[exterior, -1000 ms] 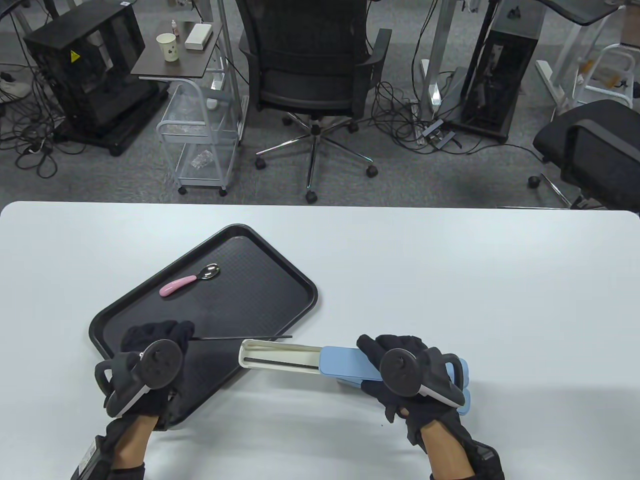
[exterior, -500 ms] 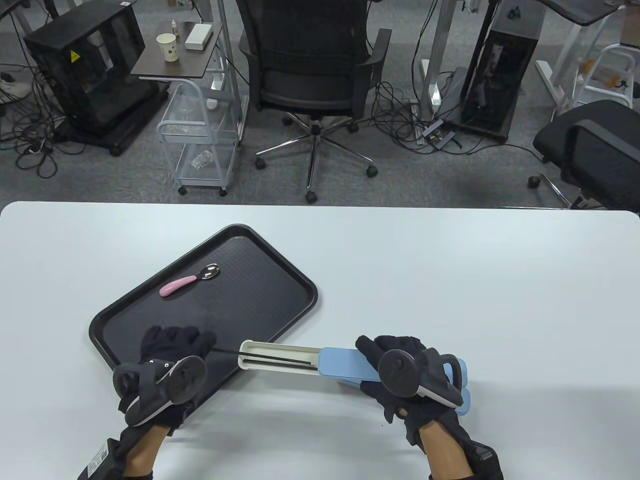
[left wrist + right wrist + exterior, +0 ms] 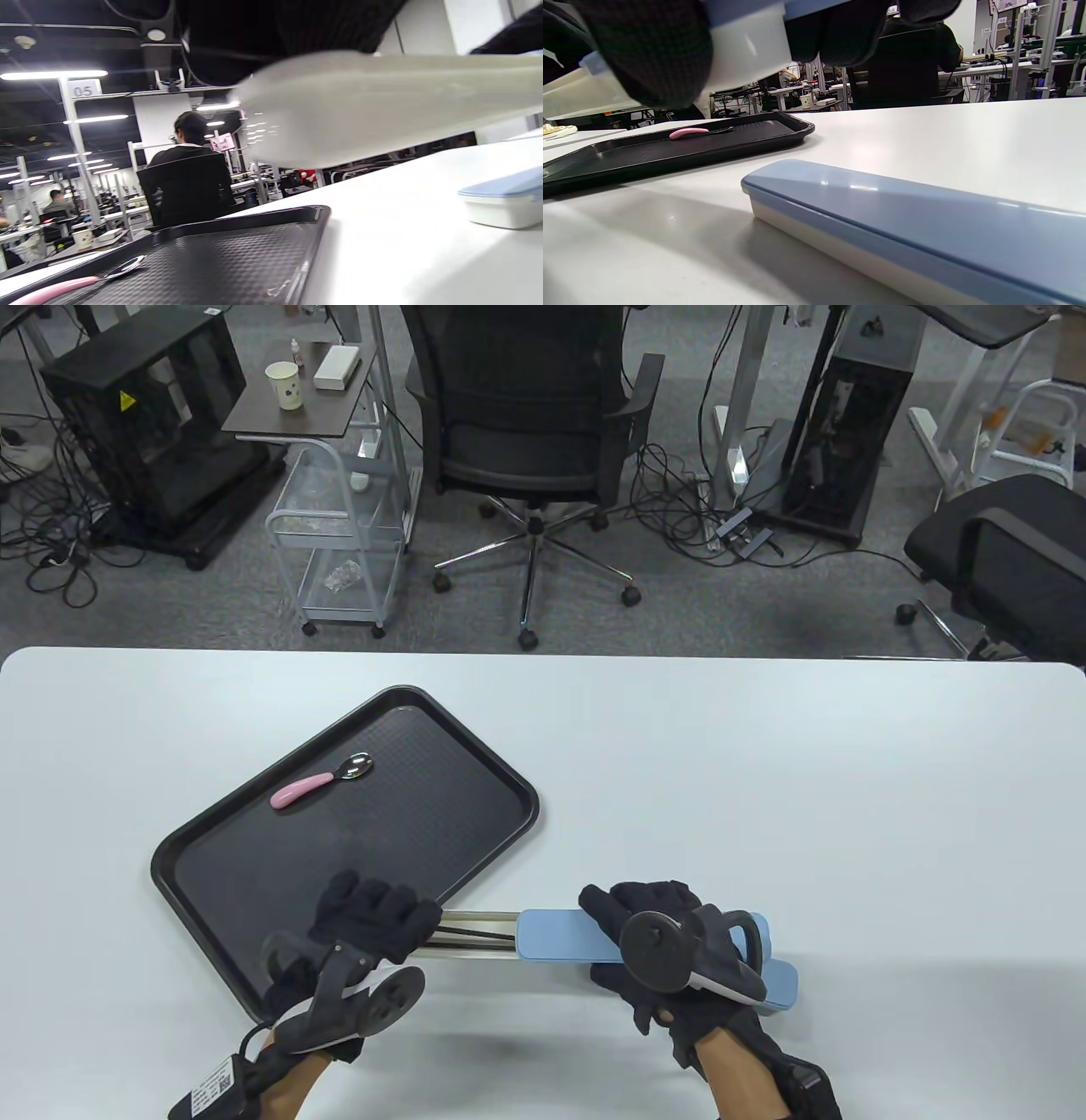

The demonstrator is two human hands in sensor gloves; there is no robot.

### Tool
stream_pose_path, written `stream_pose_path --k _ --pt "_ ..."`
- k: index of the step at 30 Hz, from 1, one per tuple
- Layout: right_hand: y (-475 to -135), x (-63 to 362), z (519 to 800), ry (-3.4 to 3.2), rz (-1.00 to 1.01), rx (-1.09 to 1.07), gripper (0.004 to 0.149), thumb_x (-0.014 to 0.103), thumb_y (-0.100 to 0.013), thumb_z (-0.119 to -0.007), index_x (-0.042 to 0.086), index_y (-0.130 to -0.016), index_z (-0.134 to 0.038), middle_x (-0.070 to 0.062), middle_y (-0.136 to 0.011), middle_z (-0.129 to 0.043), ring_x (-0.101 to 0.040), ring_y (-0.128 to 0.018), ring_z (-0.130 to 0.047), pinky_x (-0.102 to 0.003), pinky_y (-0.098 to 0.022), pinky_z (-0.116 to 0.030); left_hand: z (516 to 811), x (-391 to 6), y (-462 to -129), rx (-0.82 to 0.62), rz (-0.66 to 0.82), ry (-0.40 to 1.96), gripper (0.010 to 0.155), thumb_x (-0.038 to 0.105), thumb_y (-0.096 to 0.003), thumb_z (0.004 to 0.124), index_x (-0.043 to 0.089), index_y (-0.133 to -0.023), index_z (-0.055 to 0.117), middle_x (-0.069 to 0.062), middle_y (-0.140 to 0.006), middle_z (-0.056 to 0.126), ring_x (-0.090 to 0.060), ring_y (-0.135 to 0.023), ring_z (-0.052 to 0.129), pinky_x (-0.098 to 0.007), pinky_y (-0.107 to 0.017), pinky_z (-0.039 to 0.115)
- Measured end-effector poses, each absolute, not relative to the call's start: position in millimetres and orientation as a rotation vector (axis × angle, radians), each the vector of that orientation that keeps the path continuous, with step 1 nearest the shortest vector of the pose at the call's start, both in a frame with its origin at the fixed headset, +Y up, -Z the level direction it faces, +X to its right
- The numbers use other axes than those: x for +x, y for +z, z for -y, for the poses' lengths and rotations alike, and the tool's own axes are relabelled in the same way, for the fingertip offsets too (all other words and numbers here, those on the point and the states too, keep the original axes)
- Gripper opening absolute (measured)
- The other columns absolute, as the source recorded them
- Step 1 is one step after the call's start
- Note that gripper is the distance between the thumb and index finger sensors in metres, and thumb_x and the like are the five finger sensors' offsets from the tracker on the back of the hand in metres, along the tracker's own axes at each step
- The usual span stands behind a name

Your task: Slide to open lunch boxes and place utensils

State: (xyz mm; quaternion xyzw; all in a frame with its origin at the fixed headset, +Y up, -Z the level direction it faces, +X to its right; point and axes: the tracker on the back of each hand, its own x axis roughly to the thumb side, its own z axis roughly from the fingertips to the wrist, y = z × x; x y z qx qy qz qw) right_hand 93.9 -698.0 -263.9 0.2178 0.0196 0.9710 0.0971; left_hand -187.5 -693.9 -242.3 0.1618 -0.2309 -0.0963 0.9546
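Bright, even overhead light fills the table view, which is sharp; soft shadows lie on the white table (image 3: 764,780) under both hands. The left wrist view is dim behind, with glaring ceiling strips, and the white case (image 3: 382,106) held just below the fingers is smeared by blur. The right wrist view shows glints on the blue lid (image 3: 903,203).

I see a white tabletop (image 3: 764,746); a black tray (image 3: 254,848) lies on it beyond my left hand (image 3: 365,937), a closed blue-lidded box (image 3: 908,228) under my right hand (image 3: 670,959).
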Motion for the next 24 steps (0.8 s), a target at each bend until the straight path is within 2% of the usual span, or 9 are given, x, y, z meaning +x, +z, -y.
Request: stream_pose_path --k 4,11,15,24 --pt "-262 88 700 2.888 -0.064 0.658 0.077 0.048 -0.042 -0.090 0.033 -0.107 -0.049 -0.009 -0.106 -0.055 -0.037 -0.097 -0.064 -0.065 -0.075 -0.044 697 -176 -240 0.319 0.507 -0.214 0.045 0.030 -0.0408 0.078 0.038 -0.085 0.078 0.004 -0.086 0.083 -0.025 -0.080 0.080 -0.059 -0.071 0.048" --pt "-263 88 701 2.883 -0.076 0.653 0.077 0.049 -0.042 -0.089 0.034 -0.107 -0.049 -0.008 -0.106 -0.055 -0.037 -0.097 -0.064 -0.065 -0.076 -0.045 699 -180 -242 0.298 0.507 -0.194 0.044 0.030 -0.0406 0.080 0.038 -0.084 0.079 0.005 -0.086 0.084 -0.025 -0.081 0.080 -0.059 -0.071 0.049" --pt "-263 92 699 2.858 -0.068 0.642 0.078 0.049 -0.042 -0.089 0.034 -0.107 -0.049 -0.008 -0.106 -0.055 -0.036 -0.097 -0.064 -0.065 -0.075 -0.045 694 -184 -240 0.336 0.493 -0.136 0.048 0.032 -0.0412 0.081 0.038 -0.089 0.075 0.005 -0.090 0.080 -0.026 -0.084 0.077 -0.058 -0.070 0.049" --pt "-265 92 700 2.861 -0.070 0.641 0.077 0.049 -0.042 -0.089 0.034 -0.106 -0.049 -0.008 -0.106 -0.055 -0.036 -0.097 -0.064 -0.065 -0.075 -0.045 695 -195 -248 0.280 0.479 -0.059 0.050 0.038 -0.0421 0.078 0.038 -0.092 0.073 0.005 -0.097 0.078 -0.027 -0.087 0.076 -0.058 -0.070 0.049"
